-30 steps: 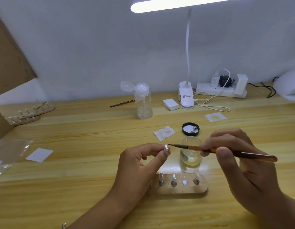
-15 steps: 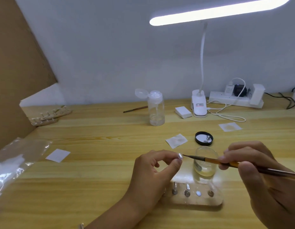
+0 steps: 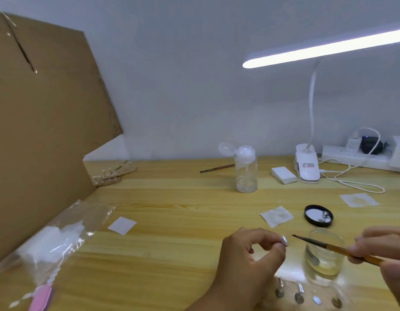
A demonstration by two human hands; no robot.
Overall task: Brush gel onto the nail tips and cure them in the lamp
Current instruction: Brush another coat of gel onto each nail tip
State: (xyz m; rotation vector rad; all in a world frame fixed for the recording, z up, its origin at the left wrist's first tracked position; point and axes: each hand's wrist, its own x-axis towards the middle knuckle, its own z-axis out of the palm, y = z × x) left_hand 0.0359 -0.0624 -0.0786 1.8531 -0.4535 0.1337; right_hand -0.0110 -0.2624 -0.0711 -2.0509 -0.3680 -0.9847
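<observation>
Lower centre: left hand [image 3: 246,261], thumb and forefinger pinching a pale nail tip [image 3: 284,240], the other fingers curled beneath.
Lower right edge: right hand [image 3: 387,254], blurred, its fingers gripping the orange handle of a brush [image 3: 333,249]. The dark bristles point left, just short of the nail tip and not touching it.
Behind the brush: glass jar [image 3: 324,261] with yellowish liquid at the bottom.
Bottom edge: clear holder [image 3: 308,292] carrying a row of small studs.
Right of centre: black lid [image 3: 318,215], with a white wipe [image 3: 276,216] just beside it.
Further back on the wooden table [image 3: 172,209]: clear pump bottle [image 3: 246,169] with its cap flipped open, and a lit white desk lamp [image 3: 306,167].
Left: cardboard sheet [image 3: 37,120] and plastic bag [image 3: 60,239].
</observation>
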